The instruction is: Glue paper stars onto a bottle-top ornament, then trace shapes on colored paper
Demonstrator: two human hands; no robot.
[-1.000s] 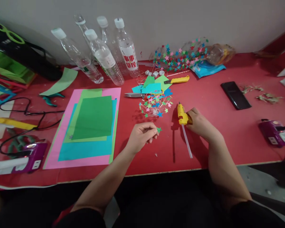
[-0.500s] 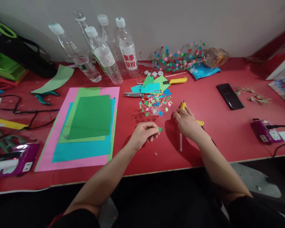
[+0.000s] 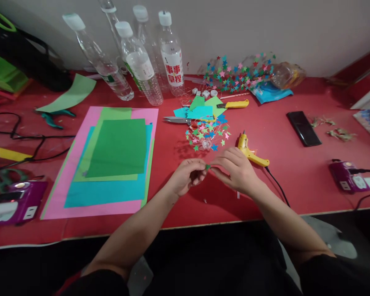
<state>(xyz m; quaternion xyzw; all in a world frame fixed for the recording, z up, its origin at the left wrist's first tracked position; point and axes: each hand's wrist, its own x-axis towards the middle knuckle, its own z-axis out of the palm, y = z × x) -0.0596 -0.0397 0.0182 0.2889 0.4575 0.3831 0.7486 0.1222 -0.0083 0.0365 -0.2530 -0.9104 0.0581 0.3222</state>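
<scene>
Between thumb and fingertips, my left hand (image 3: 189,174) pinches a small green paper star (image 3: 207,167). My right hand (image 3: 236,170) is just right of the star, its thumb and fingers apart; whether they touch the star I cannot tell. Behind it a yellow hot glue gun (image 3: 244,144) lies on the table, and a clear glue stick (image 3: 238,195) shows partly from under the hand. Ahead of both hands is a cluster of coloured paper stars (image 3: 208,133) on thin wires around a clear base.
Left, coloured paper sheets (image 3: 117,148) lie stacked. Scissors (image 3: 175,120), paper scraps (image 3: 200,112) and a yellow utility knife (image 3: 237,104) lie beyond the stars. Plastic bottles (image 3: 172,61) stand by the wall. Right are a phone (image 3: 304,128) and a purple power socket (image 3: 347,176).
My right hand has left the glue gun, which now lies on the table, and moved left to the star. My left hand still holds the star. The view has shifted slightly.
</scene>
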